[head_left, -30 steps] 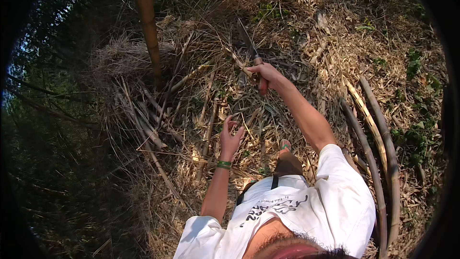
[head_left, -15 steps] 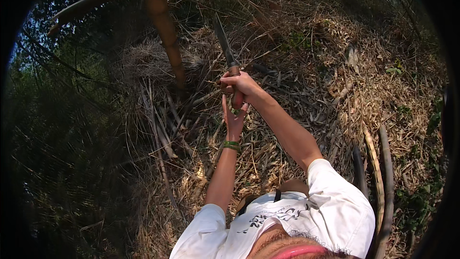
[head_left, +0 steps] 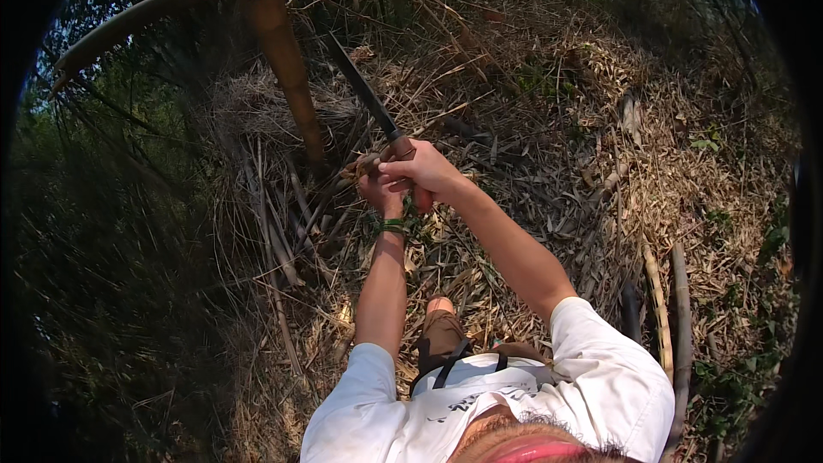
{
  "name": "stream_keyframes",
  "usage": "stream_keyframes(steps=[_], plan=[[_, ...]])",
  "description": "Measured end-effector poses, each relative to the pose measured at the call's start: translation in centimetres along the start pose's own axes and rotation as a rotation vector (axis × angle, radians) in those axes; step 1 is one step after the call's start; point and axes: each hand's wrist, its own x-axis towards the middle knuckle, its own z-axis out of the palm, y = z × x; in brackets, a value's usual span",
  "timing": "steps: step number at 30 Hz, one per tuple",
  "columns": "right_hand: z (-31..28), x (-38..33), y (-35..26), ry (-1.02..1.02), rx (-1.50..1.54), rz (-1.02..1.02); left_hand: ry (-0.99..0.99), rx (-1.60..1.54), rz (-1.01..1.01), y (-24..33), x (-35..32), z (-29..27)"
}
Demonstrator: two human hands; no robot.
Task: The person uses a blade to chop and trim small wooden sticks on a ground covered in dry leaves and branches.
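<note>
My right hand is closed around the brown-red handle of a machete. Its long dark blade points up and left, away from me, over the dry brush. Close beneath it, my left hand is closed at the end of a thin dry stalk; my right hand partly covers its fingers. A green band circles my left wrist. Left of the blade tip, a thick yellow-brown bamboo stem rises from the brush.
A long bent bamboo pole crosses the upper left. Tangled dry twigs lie around the stem's foot. Dry leaves cover the ground on the right, where cut poles lie. My bare foot shows below my hands.
The machete has swung so its blade points further left. My left hand, spread under the handle before, has moved left and closed. My foot has come into view.
</note>
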Motion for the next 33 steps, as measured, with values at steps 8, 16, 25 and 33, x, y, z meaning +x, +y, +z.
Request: stream_keyframes(steps=[8, 16, 25, 33], plan=[[-4.9, -1.5, 10.2, 0.543, -0.484, -0.223, -0.030, 0.431, 0.168, 4.1, 5.1, 0.0], [-6.3, 4.8, 1.7, 0.390, -0.276, -0.244, 0.066, 0.214, 0.126, 1.9, 6.7, -1.1], [-5.9, 4.4, 4.8, 0.137, -0.452, -0.090, 0.196, -0.189, 0.085, 0.7, 2.2, -1.6], [-7.4, 4.7, 0.9, 0.010, -0.584, -0.069, 0.365, 0.339, -0.160, -0.6, -1.7, -4.3]])
